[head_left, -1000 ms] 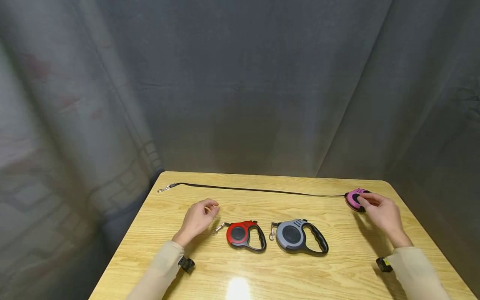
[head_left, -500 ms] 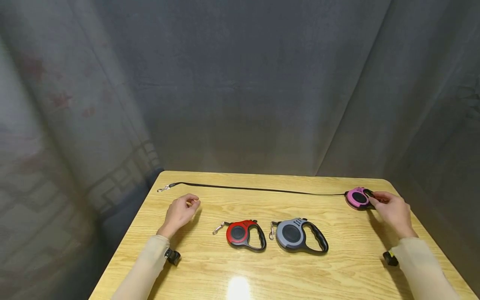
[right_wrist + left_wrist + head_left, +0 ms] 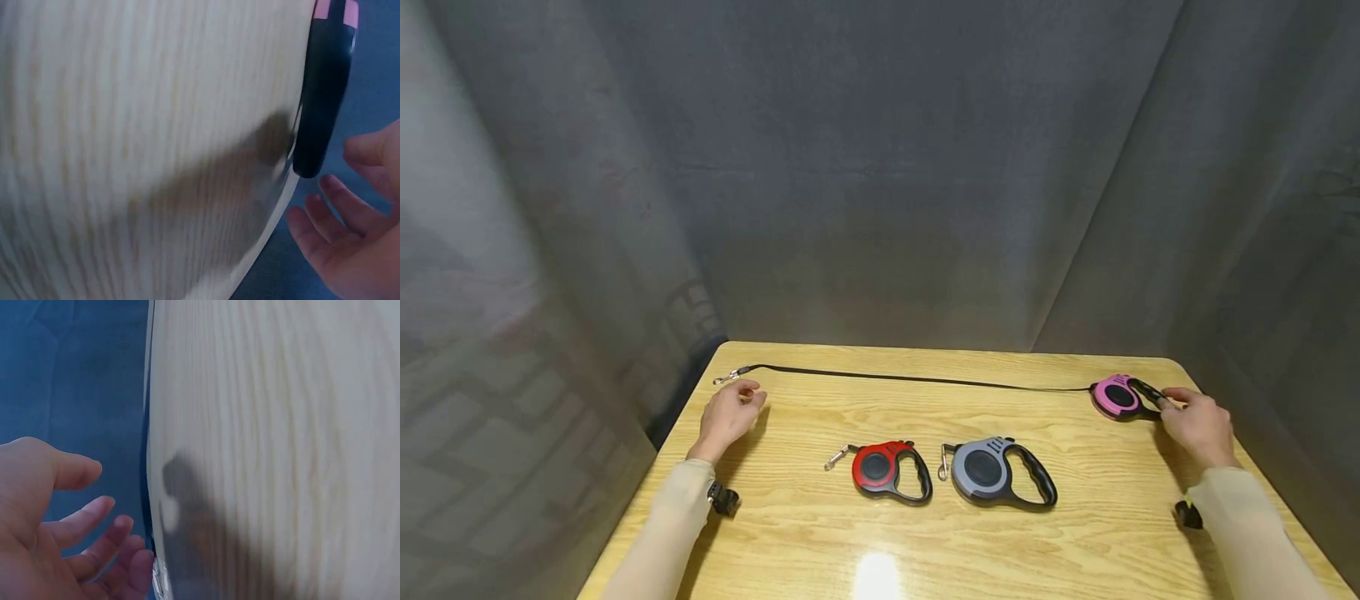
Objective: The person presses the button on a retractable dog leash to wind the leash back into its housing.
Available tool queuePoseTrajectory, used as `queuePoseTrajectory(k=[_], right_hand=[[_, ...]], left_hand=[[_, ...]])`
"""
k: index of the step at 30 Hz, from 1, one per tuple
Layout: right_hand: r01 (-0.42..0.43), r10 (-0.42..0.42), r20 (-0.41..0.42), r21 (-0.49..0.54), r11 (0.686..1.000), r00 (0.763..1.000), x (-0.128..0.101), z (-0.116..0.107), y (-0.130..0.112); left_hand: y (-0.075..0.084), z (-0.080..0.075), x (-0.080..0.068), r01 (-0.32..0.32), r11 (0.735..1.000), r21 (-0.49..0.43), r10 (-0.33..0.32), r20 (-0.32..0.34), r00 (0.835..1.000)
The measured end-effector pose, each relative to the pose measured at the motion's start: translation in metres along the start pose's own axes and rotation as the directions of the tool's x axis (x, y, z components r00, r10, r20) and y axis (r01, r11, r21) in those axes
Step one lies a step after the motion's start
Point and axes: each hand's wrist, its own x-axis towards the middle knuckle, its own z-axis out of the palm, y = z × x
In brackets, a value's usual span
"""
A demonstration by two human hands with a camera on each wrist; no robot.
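A pink and black retractable dog leash lies at the far right of the table, its black strap drawn out leftward to a metal snap hook at the far left. My right hand is beside the black handle; the right wrist view shows thumb and fingers apart, with a gap to the handle's end. Just below the snap hook hovers my left hand, its fingers loosely bent and holding nothing. In the left wrist view only a glint of the hook shows past the fingertips.
A red and black retractable leash and a larger grey one lie mid-table, each with its clip at its left. The wooden table has grey curtains behind and at its sides.
My left hand has moved left and away from me, from near the red leash's clip to the far snap hook. My right hand has slid right, off the pink leash's body and past its handle.
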Motion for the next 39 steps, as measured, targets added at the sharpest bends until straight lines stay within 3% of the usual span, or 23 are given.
queuePoseTrajectory(k=[10, 15, 24, 29, 34, 39], right_hand=[[-0.001, 0.001, -0.002, -0.040, 0.999, 1.000, 0.010, 0.004, 0.012], [0.005, -0.005, 0.014, -0.061, 0.998, 1.000, 0.015, 0.006, 0.014], [-0.008, 0.011, 0.055, -0.042, 0.999, 0.998, 0.014, 0.008, 0.013], [0.083, -0.080, 0.048, -0.053, 0.995, 0.996, 0.013, 0.008, 0.016], [0.162, -0.155, 0.115, -0.058, 0.985, 0.981, 0.012, 0.006, 0.018], [0.195, -0.179, 0.167, -0.088, 0.977, 0.970, 0.012, 0.004, 0.016]], left_hand=[[-0.015, -0.005, 0.018, 0.089, 0.996, 0.019, -0.088, -0.022, 0.996], [-0.022, -0.006, 0.029, 0.099, 0.994, 0.038, -0.097, -0.047, 0.994], [-0.028, -0.006, 0.038, 0.081, 0.993, 0.088, -0.080, -0.017, 0.997], [-0.029, -0.007, 0.040, 0.057, 0.989, 0.138, -0.057, -0.003, 0.998], [-0.028, -0.008, 0.043, 0.003, 0.973, 0.231, -0.011, 0.033, 0.999], [-0.027, -0.006, 0.047, -0.002, 0.952, 0.305, -0.008, 0.031, 0.999]])
